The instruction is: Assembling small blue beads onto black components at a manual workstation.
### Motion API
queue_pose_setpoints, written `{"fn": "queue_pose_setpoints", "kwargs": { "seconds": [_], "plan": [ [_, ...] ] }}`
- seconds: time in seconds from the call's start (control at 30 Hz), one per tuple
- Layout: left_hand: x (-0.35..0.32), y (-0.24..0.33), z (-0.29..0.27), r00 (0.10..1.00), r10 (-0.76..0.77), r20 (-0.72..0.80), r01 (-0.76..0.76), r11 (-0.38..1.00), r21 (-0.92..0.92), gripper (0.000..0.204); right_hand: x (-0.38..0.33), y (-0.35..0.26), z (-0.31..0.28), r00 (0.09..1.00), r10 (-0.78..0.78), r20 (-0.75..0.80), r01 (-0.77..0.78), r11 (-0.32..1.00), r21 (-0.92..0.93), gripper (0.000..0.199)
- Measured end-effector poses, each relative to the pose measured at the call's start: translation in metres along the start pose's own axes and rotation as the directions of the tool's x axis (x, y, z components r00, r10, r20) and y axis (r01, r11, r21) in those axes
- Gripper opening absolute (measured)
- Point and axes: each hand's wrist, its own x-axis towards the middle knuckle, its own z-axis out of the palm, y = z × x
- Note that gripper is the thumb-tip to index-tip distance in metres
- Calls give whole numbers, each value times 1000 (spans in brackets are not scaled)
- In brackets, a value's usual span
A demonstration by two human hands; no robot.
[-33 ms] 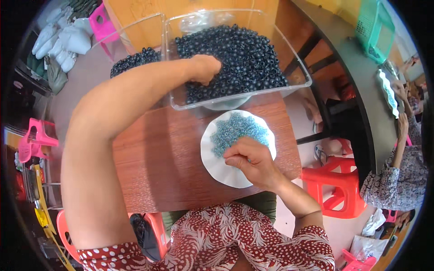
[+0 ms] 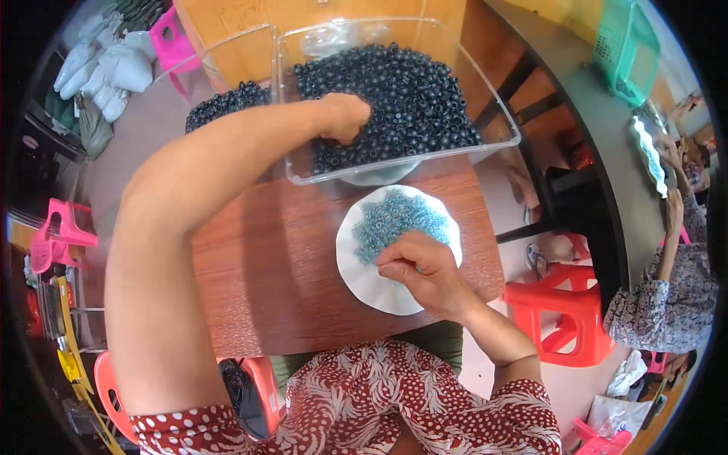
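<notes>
Far to the left of the scalloped white plate stands a pink stool, and pale bags lie heaped farther off, beyond the plate's left. A small heap of dark beads sits beyond and left of the plate. My left hand reaches into the clear tub beyond the plate, curled down at the black beads; its fingertips are hidden, so I cannot tell whether it pinches any. The plate itself rests on the reddish wooden table, with small teal beads mostly over its far half. Above its near-right part is my right hand, thumb and forefinger pressed together at the tips; I cannot tell what, if anything, lies between them. Right of the plate stands a red stool, and farther right another person's hand is near a wavy-edged white dish
</notes>
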Motion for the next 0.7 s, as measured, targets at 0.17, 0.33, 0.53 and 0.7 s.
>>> {"fn": "queue_pose_setpoints", "kwargs": {
  "seconds": [0.17,0.33,0.53,0.7],
  "plan": [
    [-7,8,-10,996,47,82,-52,997,63,19,-16,-3,1,991,126,-33,-121,984,131,5],
    [12,-8,18,896,-202,396,270,955,-123,15,-28,-6,4,985,170,7,-168,972,162,5],
    [-13,16,-12,925,-41,379,34,999,26,25,-35,-5,-1,981,193,-7,-188,964,188,5],
    [-16,12,-13,935,68,348,-115,987,116,18,-33,-2,1,984,179,-12,-173,964,204,5]
  ]
}}
